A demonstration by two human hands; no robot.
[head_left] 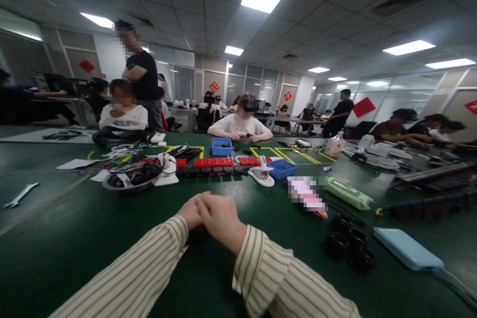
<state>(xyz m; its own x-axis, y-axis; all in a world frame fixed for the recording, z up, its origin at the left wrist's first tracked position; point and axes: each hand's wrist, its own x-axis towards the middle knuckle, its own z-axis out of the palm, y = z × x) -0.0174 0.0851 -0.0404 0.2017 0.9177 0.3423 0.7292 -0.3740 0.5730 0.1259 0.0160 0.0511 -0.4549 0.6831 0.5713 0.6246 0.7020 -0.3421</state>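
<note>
Meanwhile, the left hand (191, 212) and right hand (220, 221) rest clasped together, holding nothing, on the green felt-covered table (74, 238); nearest, to the right, lie black round rings (348, 243) that a stray striped sleeve could likely sweep away.

Left hand (191, 212) perhaps half-covered

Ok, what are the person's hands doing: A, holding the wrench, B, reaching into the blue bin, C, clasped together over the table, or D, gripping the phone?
C: the left hand and right hand are clasped together above the green table, holding nothing.
</note>
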